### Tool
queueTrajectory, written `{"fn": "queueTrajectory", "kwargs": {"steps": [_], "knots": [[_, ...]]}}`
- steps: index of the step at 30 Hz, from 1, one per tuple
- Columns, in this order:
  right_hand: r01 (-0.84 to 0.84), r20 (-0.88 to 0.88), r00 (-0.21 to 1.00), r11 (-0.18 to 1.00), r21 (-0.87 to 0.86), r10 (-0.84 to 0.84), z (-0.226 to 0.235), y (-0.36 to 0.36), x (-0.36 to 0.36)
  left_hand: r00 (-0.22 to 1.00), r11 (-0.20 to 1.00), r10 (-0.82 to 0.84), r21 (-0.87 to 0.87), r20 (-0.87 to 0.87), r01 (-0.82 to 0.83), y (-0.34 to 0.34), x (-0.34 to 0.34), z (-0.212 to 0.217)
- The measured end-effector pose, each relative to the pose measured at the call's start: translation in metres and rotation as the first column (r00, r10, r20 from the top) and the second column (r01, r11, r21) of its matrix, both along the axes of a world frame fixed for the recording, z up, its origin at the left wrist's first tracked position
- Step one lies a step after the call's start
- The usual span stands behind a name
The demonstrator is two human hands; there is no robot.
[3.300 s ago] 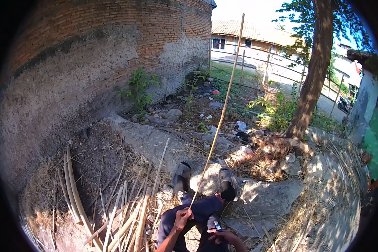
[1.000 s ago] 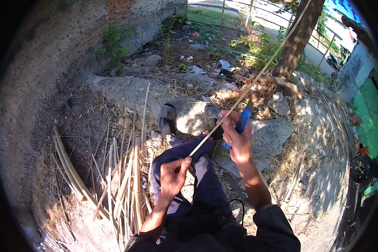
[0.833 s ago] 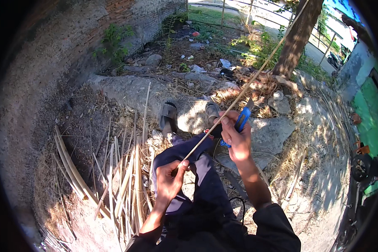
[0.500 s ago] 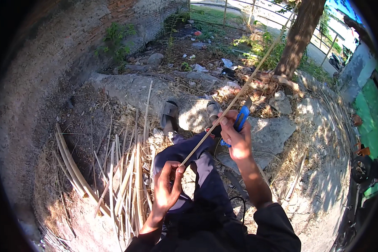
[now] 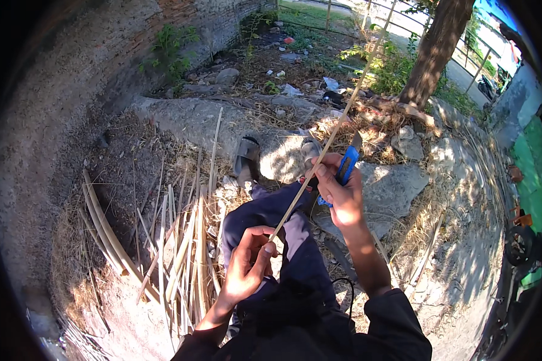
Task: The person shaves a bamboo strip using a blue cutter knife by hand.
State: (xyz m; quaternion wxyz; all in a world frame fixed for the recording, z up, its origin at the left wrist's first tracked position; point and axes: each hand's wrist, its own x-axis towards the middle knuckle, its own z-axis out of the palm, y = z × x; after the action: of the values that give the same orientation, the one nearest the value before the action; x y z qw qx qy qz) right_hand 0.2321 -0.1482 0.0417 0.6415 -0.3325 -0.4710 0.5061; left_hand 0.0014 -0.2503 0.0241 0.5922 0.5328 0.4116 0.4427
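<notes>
While the person sits on the ground with legs stretched out, the left hand [image 5: 249, 265] pinches the near end of a long strip [image 5: 337, 129] of bamboo between thumb and fingers, low over the lap, so the end stays put. From there the strip runs up and away to the right, past the right hand [image 5: 340, 195] and on toward the tree [image 5: 435, 51], its far end out of view.

The right hand is closed around a blue knife [image 5: 345, 166], blade pointing away from the body, and its thumb presses against the strip just beside the blade. Held so, the edge lies along the strip rather than across it, which looks suited to shaving or splitting, with the thumb as a guide; that is my reading, since the contact itself is too small to see.

Left of the legs lies a loose pile of slats [image 5: 180, 253] on dry litter, within reach of the left hand. Both sandals [image 5: 247, 159] rest against a flat rock [image 5: 211, 123], and a brick wall [image 5: 102, 54] curves round behind.
</notes>
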Motion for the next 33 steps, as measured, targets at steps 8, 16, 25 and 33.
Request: {"fn": "queueTrajectory", "kwargs": {"steps": [8,16,25,33], "knots": [[-0.061,-0.057,0.997,0.998,-0.026,0.059,-0.006,0.003,-0.002,0.996,0.996,-0.087,0.022,-0.022,0.088,-0.005,-0.01,0.002],[-0.08,-0.077,0.994,0.996,-0.029,0.078,-0.011,0.002,-0.001,0.989,0.988,-0.149,-0.044,0.019,0.15,-0.007,-0.014,-0.003],[-0.058,-0.032,0.998,0.998,-0.035,0.057,-0.011,0.001,-0.007,0.981,0.982,-0.188,0.016,0.038,0.188,0.007,-0.007,-0.008],[-0.012,0.109,0.994,0.999,-0.036,0.016,-0.007,0.0,-0.007,0.945,0.938,-0.302,-0.136,0.128,0.318,0.025,0.006,0.031]]}}
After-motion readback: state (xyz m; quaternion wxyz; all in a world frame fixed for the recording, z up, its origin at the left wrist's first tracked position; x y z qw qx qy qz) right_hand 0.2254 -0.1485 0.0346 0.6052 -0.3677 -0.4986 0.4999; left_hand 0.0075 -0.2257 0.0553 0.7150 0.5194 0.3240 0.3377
